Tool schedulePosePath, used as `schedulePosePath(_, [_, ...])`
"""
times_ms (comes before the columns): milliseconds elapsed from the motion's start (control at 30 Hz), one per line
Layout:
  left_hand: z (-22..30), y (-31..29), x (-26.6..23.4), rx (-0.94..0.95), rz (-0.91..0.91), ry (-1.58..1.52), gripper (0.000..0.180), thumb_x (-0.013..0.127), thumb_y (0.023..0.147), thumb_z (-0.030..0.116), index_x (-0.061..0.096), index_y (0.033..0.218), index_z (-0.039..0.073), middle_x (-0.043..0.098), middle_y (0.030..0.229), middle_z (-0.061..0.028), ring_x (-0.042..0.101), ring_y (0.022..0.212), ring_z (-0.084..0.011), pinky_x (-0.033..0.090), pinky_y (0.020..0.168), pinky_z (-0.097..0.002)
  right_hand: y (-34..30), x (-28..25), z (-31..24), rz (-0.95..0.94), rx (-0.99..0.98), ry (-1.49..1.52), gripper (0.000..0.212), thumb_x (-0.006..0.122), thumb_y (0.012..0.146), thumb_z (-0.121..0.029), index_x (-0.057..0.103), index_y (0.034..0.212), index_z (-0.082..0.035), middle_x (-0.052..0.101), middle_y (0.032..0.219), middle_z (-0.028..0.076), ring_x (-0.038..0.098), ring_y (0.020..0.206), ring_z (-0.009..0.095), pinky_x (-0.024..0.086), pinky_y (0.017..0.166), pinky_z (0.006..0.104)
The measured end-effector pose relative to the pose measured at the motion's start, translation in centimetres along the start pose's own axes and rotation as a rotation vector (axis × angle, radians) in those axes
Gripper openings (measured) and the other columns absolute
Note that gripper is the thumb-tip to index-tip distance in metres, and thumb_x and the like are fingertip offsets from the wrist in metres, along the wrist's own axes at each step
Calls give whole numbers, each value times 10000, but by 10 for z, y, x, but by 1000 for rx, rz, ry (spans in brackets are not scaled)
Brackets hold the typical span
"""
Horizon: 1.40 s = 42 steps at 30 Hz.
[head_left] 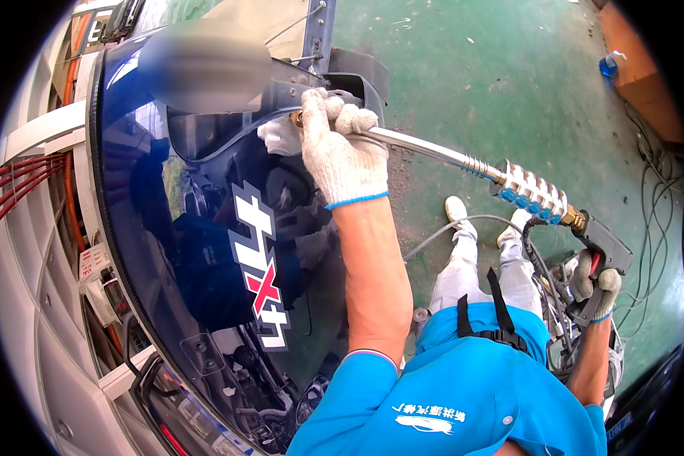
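Observation:
A slide-hammer dent puller [441, 156] stretches from the dark blue vehicle panel [197, 262] toward my right side. It has a long bright rod, a ribbed sliding weight and a black pistol grip with a red trigger. My left hand [347, 152], in a white knit glove, is closed round the rod's front end at the edge of the wheel arch. A small copper-coloured piece [297, 118] shows beside the thumb; where the tip meets the panel is hidden. My gloved right hand [596, 283] wraps the pistol grip, fingers at the trigger.
A black hose and cables [551, 285] hang beside my legs. More cables [657, 190] lie on the green floor [463, 76] at right, near a blue bottle [609, 65]. White racking with orange conduit [70, 194] stands behind the panel. A patch at top left is blurred.

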<state>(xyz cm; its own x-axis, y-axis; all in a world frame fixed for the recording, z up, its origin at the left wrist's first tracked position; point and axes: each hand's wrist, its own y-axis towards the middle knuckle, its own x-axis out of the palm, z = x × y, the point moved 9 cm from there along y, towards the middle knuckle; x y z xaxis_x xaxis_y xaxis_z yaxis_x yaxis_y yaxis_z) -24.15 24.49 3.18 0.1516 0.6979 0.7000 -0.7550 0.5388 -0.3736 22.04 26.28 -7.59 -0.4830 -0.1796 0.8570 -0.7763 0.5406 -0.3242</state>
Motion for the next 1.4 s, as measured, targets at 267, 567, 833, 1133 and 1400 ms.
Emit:
schedulePosePath(267, [0,1,-1,-14,-24,-19,207,583,1033,272,568,949,83,455,687,46,381,522,-85,381,496,-256,3,4,0,-20,-12,18,546,783,772,-223,554,1097,151,529,555,135,467,388,221,406,374,358])
schedulePosePath(567, [1,2,-3,-16,1,-40,216,582,1033,280,567,952,80,440,683,36,385,519,-99,392,498,-267,2,10,-15,61,-35,31,555,751,770,-177,520,1138,169,515,550,135,448,371,211,410,349,347])
schedulePosePath(833, [-3,5,4,-66,-61,-154,246,563,1038,301,562,954,70,437,682,31,400,540,-112,427,535,-289,7,45,-70,134,-121,-58,631,705,754,-116,468,1266,166,492,544,142,439,373,201,398,340,347])
schedulePosePath(1133, [-2,-6,9,-7,-68,-170,279,557,1038,312,600,973,45,563,740,-17,553,628,-149,574,684,-333,14,55,-77,129,-93,-146,567,706,744,-142,533,1192,161,518,512,114,477,356,213,468,364,333])
schedulePosePath(1400, [-152,-107,46,-161,-77,87,209,647,977,239,598,1111,85,659,760,-70,682,729,-205,571,814,-446,13,40,-63,117,-14,-96,459,730,721,-190,579,990,150,526,499,134,499,351,202,484,351,333])
